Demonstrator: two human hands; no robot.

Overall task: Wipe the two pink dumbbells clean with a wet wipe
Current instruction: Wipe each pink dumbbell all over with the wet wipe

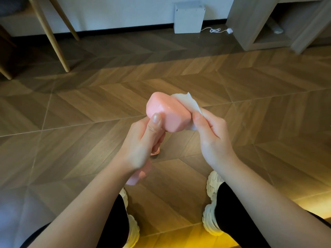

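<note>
Head view.

Risks:
- The pink dumbbell (166,113) was held in the air over the wooden floor (89,104), above the gap between the white shoes (215,217), and was carried by the left hand (143,140) alone.
- A wetted surface was judged likely to turn slippery. If the grip were loosened while the wipe was pushed against the head, the weight could be dropped onto the floor or a foot.
- The wet wipe (186,102) was seen bunched, with a loose flap standing up on its far side. Only a small part was judged to meet the pink surface, so patches could be missed.
- The handle was covered by the left hand and could be left unwiped unless the grip were shifted.
- A second dumbbell could not be made out with certainty, so it could be overlooked.

Position:
- The dumbbell was held tilted. Its upper head was far and central, and its lower head (141,173) showed nearer, below the left wrist.
- The left hand was wrapped round the handle, with the thumb laid on the near face of the upper head.
- The right hand (213,135), just right of that head, was closed on the wipe, which was pinched between thumb and fingers and pressed against the head's right side.
</note>
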